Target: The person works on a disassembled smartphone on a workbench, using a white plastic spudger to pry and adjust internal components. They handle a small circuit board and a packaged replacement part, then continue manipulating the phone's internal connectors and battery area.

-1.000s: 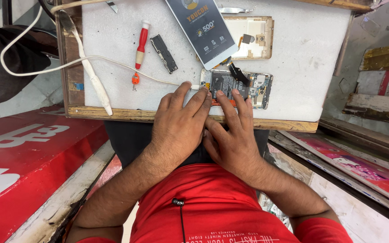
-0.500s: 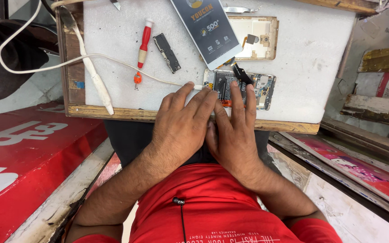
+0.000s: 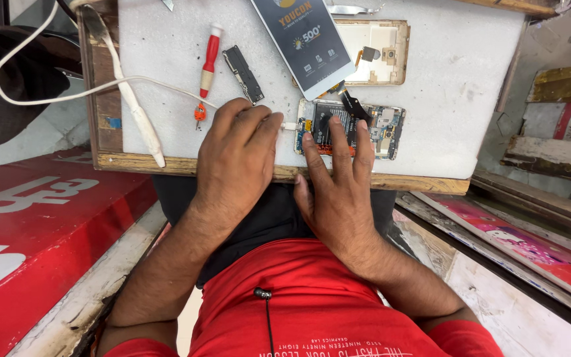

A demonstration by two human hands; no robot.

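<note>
Gold phone frame (image 3: 351, 129), circuit board inside, r. hand (image 3: 335, 192) fingers on it

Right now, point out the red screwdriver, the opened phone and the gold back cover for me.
red screwdriver (image 3: 210, 58), head view, on its red handle.
opened phone (image 3: 386, 127), head view, on the exposed circuit board right of the fingers.
gold back cover (image 3: 381, 61), head view, on its pale inner face.

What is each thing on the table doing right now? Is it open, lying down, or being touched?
Opened phone: back off, insides showing, lying flat.
Right hand: fingers spread, pressing on the opened phone.
Left hand: resting flat on the white mat, holding nothing.
Red screwdriver: lying untouched.
Gold back cover: off, lying inside up.
White cable: lying loose.
</note>
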